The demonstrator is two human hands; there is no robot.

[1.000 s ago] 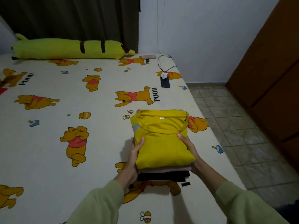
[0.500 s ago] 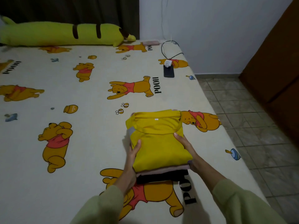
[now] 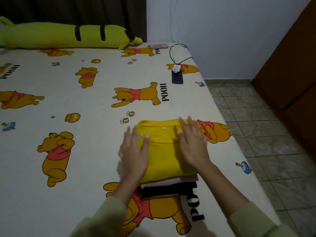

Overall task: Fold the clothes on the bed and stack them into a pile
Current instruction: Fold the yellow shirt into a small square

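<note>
Pile of folded clothes (image 3: pixel 168 178) sits on the bed (image 3: pixel 85 168), near the right edge, partly over a printed bear on the sheet. Three layers visible at the near edge: yellow shirt (image 3: pixel 164 156) on top, a pale pink garment (image 3: pixel 171 182) under it, a black garment (image 3: pixel 167 190) at the bottom. Edges roughly flush; black layer sticks out slightly at the near side. Yellow shirt folded to a neat rectangle, collar at the far end with a small white label showing; a grey patch shows at its left far corner.

Left hand (image 3: pixel 135 154): flat, palm down, over the left side of the yellow shirt, fingers (image 3: pixel 127 135) straight and slightly spread. Right hand (image 3: pixel 193 144): flat, palm down, over the right side, fingers straight and close together, tips reaching the collar end. Neither hand pinches anything. Contact with the fabric cannot be told for certain; both hands blurred.

Both sleeves pale green.

Far side of the bed: long yellow-green plush pillow (image 3: pixel 65 36) along the far edge. Dark phone (image 3: pixel 177 77) with white charger plug (image 3: pixel 176 68) and cable near the far right corner.
</note>
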